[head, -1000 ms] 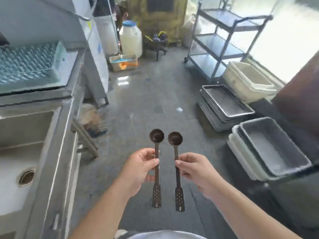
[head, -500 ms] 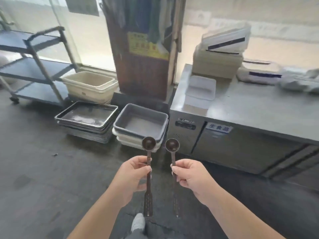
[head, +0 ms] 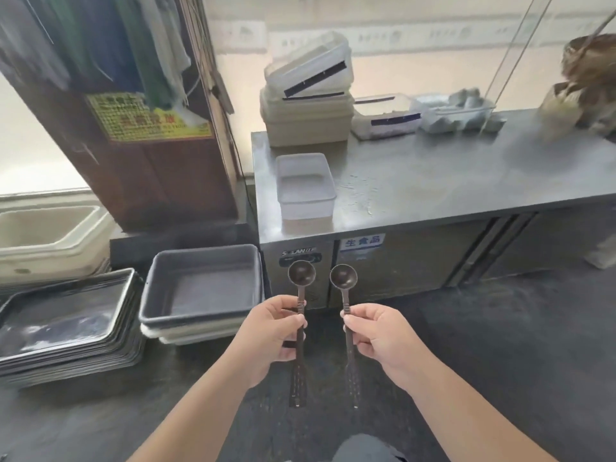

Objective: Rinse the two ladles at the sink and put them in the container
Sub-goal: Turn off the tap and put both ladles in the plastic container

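Two small dark ladles stand upright side by side in front of me, bowls up. My left hand (head: pixel 271 331) grips the handle of the left ladle (head: pixel 301 273). My right hand (head: pixel 378 335) grips the handle of the right ladle (head: pixel 343 277). A clear plastic container (head: pixel 305 191) sits open on the near left corner of the steel counter (head: pixel 450 181), above and beyond the ladle bowls. No sink is in view.
Stacked lidded tubs (head: pixel 306 118) and other plastic boxes (head: pixel 386 120) stand at the counter's back. On the floor to the left are grey bins (head: pixel 200 285), a stack of dark trays (head: pixel 66 325) and cream tubs (head: pixel 50 238). A brown cabinet (head: pixel 150 161) stands behind them.
My view has swung right, away from the sink, toward the steel counter, which is now closer. Both hands keep holding the ladles upright in the same pose.
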`<state>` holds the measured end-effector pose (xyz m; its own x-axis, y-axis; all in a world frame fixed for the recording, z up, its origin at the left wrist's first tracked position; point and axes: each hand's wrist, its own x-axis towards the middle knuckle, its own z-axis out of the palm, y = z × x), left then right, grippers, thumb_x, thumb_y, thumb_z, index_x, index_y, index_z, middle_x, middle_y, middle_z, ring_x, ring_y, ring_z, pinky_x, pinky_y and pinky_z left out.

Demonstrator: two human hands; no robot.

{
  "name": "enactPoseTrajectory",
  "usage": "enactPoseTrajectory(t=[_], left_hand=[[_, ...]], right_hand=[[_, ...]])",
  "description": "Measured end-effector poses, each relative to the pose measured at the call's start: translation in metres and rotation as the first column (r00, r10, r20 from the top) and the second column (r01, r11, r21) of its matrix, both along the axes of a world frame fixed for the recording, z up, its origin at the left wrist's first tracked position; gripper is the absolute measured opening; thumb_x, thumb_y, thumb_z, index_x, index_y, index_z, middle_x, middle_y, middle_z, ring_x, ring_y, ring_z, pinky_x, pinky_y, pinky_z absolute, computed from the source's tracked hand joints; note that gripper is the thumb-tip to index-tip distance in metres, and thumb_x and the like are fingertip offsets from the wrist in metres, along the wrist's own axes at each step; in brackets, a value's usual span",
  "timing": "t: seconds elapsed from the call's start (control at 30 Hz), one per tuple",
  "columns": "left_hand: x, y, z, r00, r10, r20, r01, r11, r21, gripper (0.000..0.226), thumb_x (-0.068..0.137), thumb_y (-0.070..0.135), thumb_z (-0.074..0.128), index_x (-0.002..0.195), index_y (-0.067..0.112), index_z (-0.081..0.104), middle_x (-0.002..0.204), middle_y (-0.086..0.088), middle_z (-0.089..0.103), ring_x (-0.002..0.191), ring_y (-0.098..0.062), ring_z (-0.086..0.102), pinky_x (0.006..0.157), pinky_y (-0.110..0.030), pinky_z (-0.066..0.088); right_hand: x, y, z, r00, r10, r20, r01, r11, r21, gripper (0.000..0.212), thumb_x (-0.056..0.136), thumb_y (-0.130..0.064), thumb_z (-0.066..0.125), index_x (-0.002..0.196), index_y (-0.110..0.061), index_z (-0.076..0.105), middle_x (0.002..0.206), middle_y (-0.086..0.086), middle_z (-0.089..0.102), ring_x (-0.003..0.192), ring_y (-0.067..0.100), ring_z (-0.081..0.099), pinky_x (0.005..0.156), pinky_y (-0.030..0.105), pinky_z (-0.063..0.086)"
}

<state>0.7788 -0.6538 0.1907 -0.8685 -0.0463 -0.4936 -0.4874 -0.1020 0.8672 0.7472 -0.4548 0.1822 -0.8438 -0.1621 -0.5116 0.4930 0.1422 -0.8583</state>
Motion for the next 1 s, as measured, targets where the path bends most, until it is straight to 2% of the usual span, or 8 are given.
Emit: enactPoseTrajectory(t=[0.17, 0.3, 0.6, 0.8, 0.93, 1.0], left_hand=[[-0.037, -0.022, -0.006, 1.0, -0.024, 0.01, 0.024, 1.0, -0.001, 0.018, 0.091, 0.009, 0.059, 0.104, 0.021, 0.064, 0.078, -0.004, 0.071, 0.069, -0.018, 0.063, 0.062, -0.033, 0.055], [-0.079, -0.036, -0.013, 0.998, -0.053, 0.027, 0.054, 0.998, -0.023, 0.02, 0.091, 0.011, 0.058, 0.109, 0.02, 0.062, 0.084, -0.005, 0.075, 0.074, -0.019, 0.063, 0.069, -0.037, 0.055], [-0.223, -0.049, -0.04, 0.997, 0.026, 0.067, -0.023, 0.999, -0.042, 0.02, 0.09, 0.014, 0.061, 0.106, 0.025, 0.064, 0.086, -0.003, 0.076, 0.077, -0.017, 0.066, 0.074, -0.038, 0.058], [-0.315, -0.042, -0.044, 0.989, 0.111, 0.102, -0.106, 0.993, -0.053, 0.019, 0.09, 0.017, 0.064, 0.103, 0.031, 0.065, 0.085, 0.001, 0.076, 0.087, -0.021, 0.069, 0.058, -0.027, 0.056], [-0.36, -0.037, -0.043, 0.984, 0.144, 0.107, -0.139, 0.989, -0.059, 0.019, 0.088, 0.018, 0.066, 0.101, 0.032, 0.067, 0.085, 0.001, 0.075, 0.081, -0.016, 0.071, 0.052, -0.022, 0.055], [-0.378, -0.036, -0.042, 0.98, 0.157, 0.12, -0.149, 0.986, -0.069, 0.018, 0.088, 0.017, 0.066, 0.099, 0.031, 0.067, 0.088, 0.0, 0.074, 0.081, -0.015, 0.07, 0.048, -0.02, 0.053]], right_hand=[[-0.032, -0.027, -0.011, 0.999, -0.03, 0.024, 0.03, 0.999, 0.013, 0.008, 0.09, -0.017, 0.067, 0.095, -0.016, 0.073, 0.075, 0.001, 0.069, 0.064, 0.013, 0.058, 0.054, 0.019, 0.048], [-0.074, -0.041, -0.019, 0.999, -0.019, 0.032, 0.02, 0.999, -0.048, 0.008, 0.091, -0.015, 0.066, 0.089, -0.015, 0.074, 0.072, 0.002, 0.066, 0.059, 0.011, 0.054, 0.052, 0.018, 0.046], [-0.223, -0.053, -0.04, 0.997, 0.032, 0.068, -0.029, 0.999, -0.046, 0.009, 0.089, -0.017, 0.068, 0.087, -0.02, 0.076, 0.073, 0.0, 0.071, 0.061, 0.01, 0.058, 0.057, 0.021, 0.049], [-0.33, -0.053, -0.035, 0.99, 0.108, 0.095, -0.108, 0.994, -0.008, 0.006, 0.089, -0.018, 0.068, 0.09, -0.02, 0.074, 0.076, 0.003, 0.068, 0.067, 0.014, 0.058, 0.058, 0.02, 0.05], [-0.385, -0.057, -0.033, 0.989, 0.128, 0.076, -0.13, 0.991, 0.025, 0.006, 0.089, -0.021, 0.068, 0.092, -0.021, 0.073, 0.093, 0.006, 0.074, 0.086, 0.02, 0.068, 0.067, 0.024, 0.052], [-0.404, -0.061, -0.035, 0.991, 0.11, 0.08, -0.111, 0.994, 0.009, 0.004, 0.088, -0.019, 0.07, 0.089, -0.02, 0.074, 0.093, 0.006, 0.074, 0.088, 0.022, 0.071, 0.069, 0.026, 0.057]])
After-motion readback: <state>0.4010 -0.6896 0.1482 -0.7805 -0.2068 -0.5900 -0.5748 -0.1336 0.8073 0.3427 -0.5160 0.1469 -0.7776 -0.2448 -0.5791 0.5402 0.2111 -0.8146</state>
